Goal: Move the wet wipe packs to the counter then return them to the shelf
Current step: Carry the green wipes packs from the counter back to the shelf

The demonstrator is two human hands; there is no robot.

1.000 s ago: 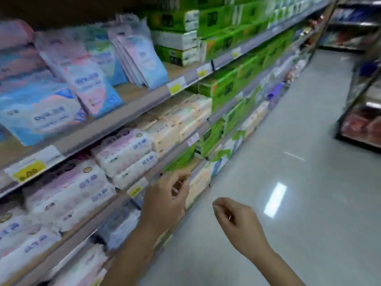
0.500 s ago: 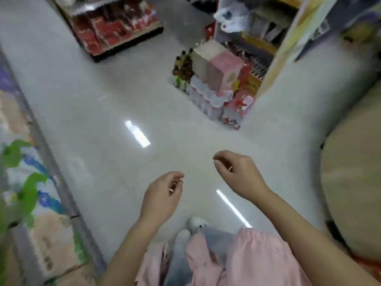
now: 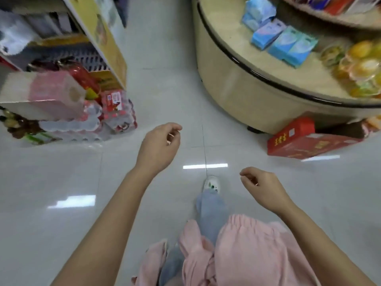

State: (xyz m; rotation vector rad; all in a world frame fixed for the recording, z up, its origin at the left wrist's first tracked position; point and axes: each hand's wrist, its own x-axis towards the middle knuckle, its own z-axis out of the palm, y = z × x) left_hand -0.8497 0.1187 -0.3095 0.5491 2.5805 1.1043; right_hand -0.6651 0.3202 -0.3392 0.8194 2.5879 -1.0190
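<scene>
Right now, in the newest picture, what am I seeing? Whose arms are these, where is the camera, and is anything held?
The camera sits on a person's head, looking forward and down, so the bare arms are that person's own. The left hand and the right hand hang over the shop floor, fingers loosely curled, holding nothing. At upper right stands a round counter with blue wet wipe packs lying on it, beside cups of something orange. A red box lies on the floor at its foot; packs of bottled drinks stand at left.
</scene>
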